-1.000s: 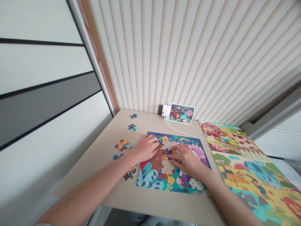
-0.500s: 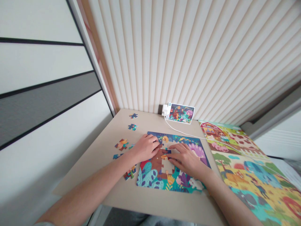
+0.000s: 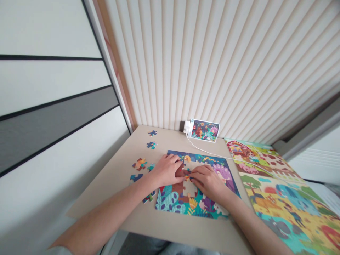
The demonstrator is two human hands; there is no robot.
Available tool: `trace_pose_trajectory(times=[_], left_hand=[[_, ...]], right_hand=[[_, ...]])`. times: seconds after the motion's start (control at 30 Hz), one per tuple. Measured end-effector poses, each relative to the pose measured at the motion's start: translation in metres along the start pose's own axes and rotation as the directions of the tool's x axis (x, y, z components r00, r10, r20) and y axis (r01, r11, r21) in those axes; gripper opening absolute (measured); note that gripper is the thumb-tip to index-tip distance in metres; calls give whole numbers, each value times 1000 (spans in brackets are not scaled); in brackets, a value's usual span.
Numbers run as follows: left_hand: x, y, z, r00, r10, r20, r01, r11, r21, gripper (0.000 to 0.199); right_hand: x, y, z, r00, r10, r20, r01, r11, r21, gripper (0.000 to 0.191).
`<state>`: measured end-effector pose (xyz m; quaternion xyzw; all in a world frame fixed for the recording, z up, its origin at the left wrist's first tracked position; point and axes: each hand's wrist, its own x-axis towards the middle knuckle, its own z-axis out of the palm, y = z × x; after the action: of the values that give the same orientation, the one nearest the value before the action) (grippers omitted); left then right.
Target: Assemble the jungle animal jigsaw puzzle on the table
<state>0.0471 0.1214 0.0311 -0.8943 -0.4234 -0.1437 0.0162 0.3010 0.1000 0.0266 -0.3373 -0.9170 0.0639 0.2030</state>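
Pressing down at the centre of a jigsaw puzzle (image 3: pixel 195 207) on the bench (image 3: pixel 170 226): left hand (image 3: pixel 167 170) and right hand (image 3: pixel 208 182) almost meet, fingers curled low and narrow over the unfinished middle; whether either pinches a piece cannot be told. Pieces look like thin, stiff, light card, probably best taken by an edge or knob. Loose jigsaw pieces (image 3: pixel 139 164) lie left of the puzzle, well apart.

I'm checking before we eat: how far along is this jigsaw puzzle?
Most of the jigsaw puzzle is assembled. In hand: the left hand and right hand are both working at the gap in the middle. Left to do: that gap and the loose pieces on the table.
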Motion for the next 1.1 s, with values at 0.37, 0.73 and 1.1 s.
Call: trace_pose_trajectory(times=[0.37, 0.73, 1.1], left_hand=[[-2, 3, -2, 1000, -19, -14, 19, 1000, -2, 56], [-3, 2, -1, 1000, -26, 12, 26, 1000, -17, 57], [-2, 2, -1, 1000, -12, 1, 12, 1000, -10, 58]], right_hand=[[-7, 25, -12, 988, 147, -51, -137, 977, 161, 23], [-12, 23, -22, 993, 115, 40, -121, 968, 220, 21], [-16, 19, -16, 997, 48, 65, -56, 990, 127, 28]])
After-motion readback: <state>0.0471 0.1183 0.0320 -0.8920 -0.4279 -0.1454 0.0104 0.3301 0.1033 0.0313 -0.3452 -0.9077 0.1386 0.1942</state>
